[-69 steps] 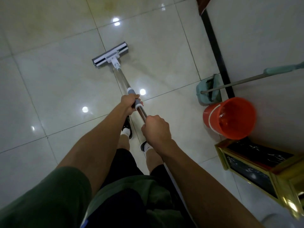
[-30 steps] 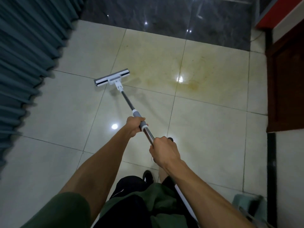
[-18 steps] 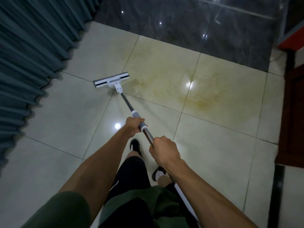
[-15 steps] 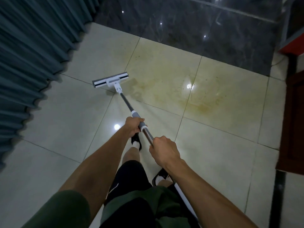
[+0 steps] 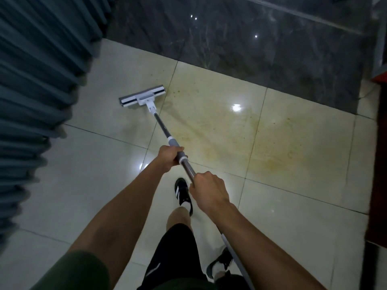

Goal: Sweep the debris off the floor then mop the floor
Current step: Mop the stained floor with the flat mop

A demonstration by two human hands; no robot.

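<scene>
I hold a flat mop with both hands. Its white and grey head lies flat on the pale floor tiles, just left of a yellowish stained patch that spreads over two tiles. The metal handle runs back from the head to me. My left hand grips the grey collar of the handle. My right hand grips the shaft lower down, closer to my body. My feet in black shoes stand below the hands.
A pleated teal curtain hangs along the left side. A dark marble strip of floor runs across the far edge. A dark wooden door or frame stands at the right edge.
The view has swung from the bucket and dustpan corner to the curtain side. I have stepped forward, and the mop head now sits beside the yellow stain.
</scene>
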